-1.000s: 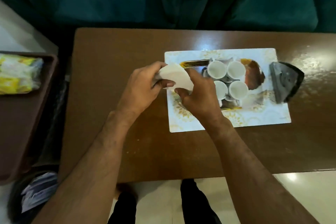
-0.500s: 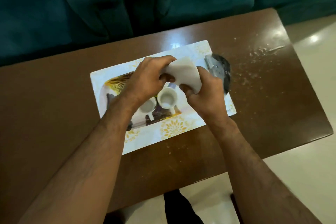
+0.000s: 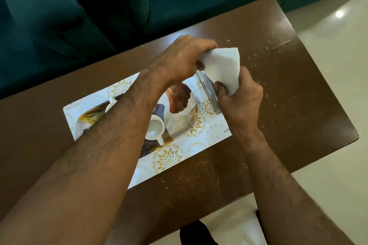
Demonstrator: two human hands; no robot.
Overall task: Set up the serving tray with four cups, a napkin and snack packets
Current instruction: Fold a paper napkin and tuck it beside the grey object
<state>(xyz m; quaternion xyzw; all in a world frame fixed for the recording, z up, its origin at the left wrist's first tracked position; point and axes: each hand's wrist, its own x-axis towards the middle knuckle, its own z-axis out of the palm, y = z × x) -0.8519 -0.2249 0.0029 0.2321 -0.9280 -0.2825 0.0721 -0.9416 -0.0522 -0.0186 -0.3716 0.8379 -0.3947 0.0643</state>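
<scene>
Head view. Both hands hold one white napkin (image 3: 221,68) in the air above the right end of the table (image 3: 288,93). Left hand (image 3: 179,59) grips the napkin's upper left edge, fingers curled round the paper and knuckles turned toward the sofa (image 3: 119,0). Right hand (image 3: 239,99) pinches the napkin's lower corner between thumb and curled fingers. Napkin spans the gap between the two hands, partly folded, with one corner pointing toward the table's far right corner. Beneath the hands a grey packet-like object (image 3: 208,90) shows only in part; its kind cannot be told. Placemat (image 3: 171,157), white with gold flower prints, lies aslant on the table; on it sits the serving tray (image 3: 179,113), printed with fan-shaped leaves. White cup (image 3: 155,128) stands in the tray near its front edge, just beside the left forearm; the rim of a second cup (image 3: 110,104) shows toward the tray's left end, and the forearm hides the rest. Pale crumbs (image 3: 272,59) are scattered over the table's right end
</scene>
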